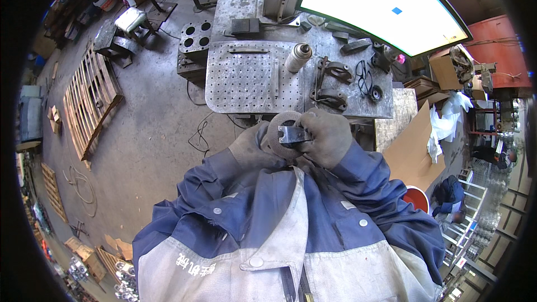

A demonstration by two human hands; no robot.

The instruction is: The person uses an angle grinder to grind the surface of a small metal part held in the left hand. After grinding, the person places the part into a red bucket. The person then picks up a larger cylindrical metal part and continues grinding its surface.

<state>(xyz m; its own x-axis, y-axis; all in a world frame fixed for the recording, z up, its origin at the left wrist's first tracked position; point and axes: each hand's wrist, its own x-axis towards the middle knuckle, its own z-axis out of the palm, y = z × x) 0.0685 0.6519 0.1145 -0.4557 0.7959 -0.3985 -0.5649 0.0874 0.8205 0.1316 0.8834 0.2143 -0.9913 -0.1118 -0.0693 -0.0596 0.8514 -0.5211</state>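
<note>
Broadly, the floor (154, 126) gives the most room for moving, open to the person's left as far as a slatted wooden pallet (92, 103), whose edge could catch a foot on a wide step. The worktable (235, 3) has its near edge just beyond the hands, so a low forward reach might knock against it. A lit monitor (386, 8) leans over its right side and limits upward room there. The perforated plate (238, 75) has a rounded near corner and plenty of bare surface. Dark curved parts (338, 72) crowd the worktable to its right; a careless sleeve could shove them. A silver can (297, 59) stands upright at the plate's right side and could topple if brushed.

The left hand (253, 148) is curled against the left side of a grey ring (273, 136), seemingly supporting it; the right hand (330, 137) is clenched on a small metal piece (290, 135) that lies across the ring's opening. The ring sits between both hands, before the chest, so a slackened left grip could drop it. Contact inside is hard to judge from above; if the piece is tilted, it could slip or scrape.
</note>
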